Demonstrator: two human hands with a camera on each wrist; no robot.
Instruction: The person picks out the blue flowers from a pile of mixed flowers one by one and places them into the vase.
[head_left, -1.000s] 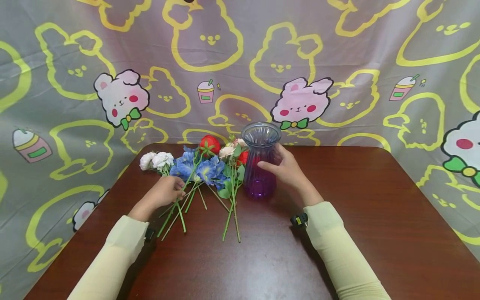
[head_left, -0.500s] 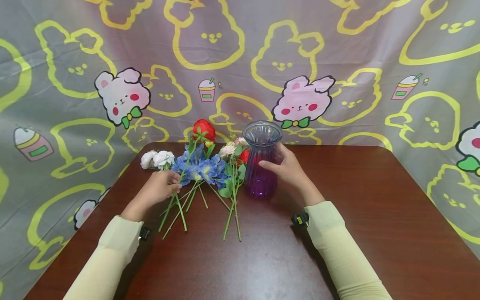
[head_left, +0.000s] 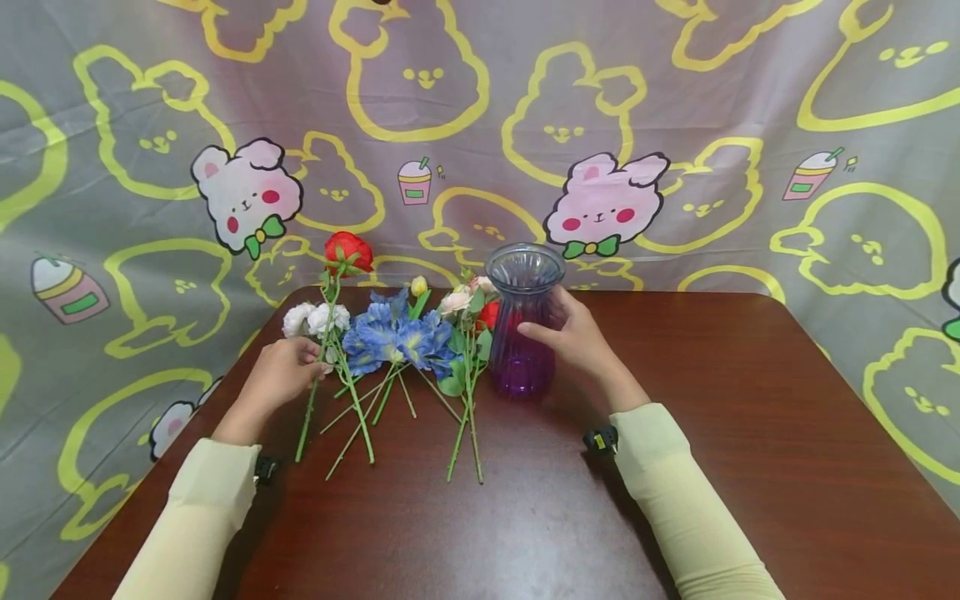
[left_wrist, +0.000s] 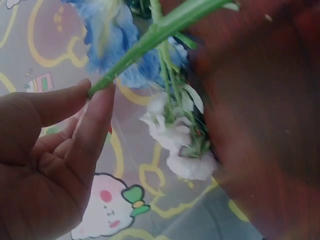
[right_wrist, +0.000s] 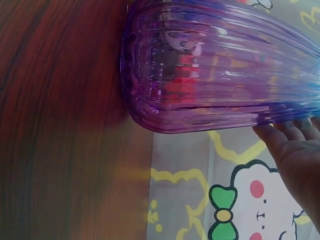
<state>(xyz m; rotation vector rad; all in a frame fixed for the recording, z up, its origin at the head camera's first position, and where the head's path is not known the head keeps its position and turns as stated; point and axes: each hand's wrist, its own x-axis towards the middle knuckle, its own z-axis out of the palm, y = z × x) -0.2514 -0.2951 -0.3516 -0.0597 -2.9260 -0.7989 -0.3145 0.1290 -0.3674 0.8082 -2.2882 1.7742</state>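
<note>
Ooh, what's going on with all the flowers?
A person is handling flowers beside a vase. Their left hand pinches the green stem of a red flower, its bloom raised off the table. Their right hand holds the side of the upright purple glass vase. No flowers stand in it yet; white, blue and pale pink flowers lie on the table.

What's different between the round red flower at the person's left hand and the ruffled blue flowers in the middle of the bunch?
The round red flower has a compact bloom; the ruffled blue flowers spread loosely, with pale yellowish centres. The red flower's stem is pinched by the left hand, its bloom raised, while the blue flowers lie on the brown wooden table. Both have green stems.
</note>
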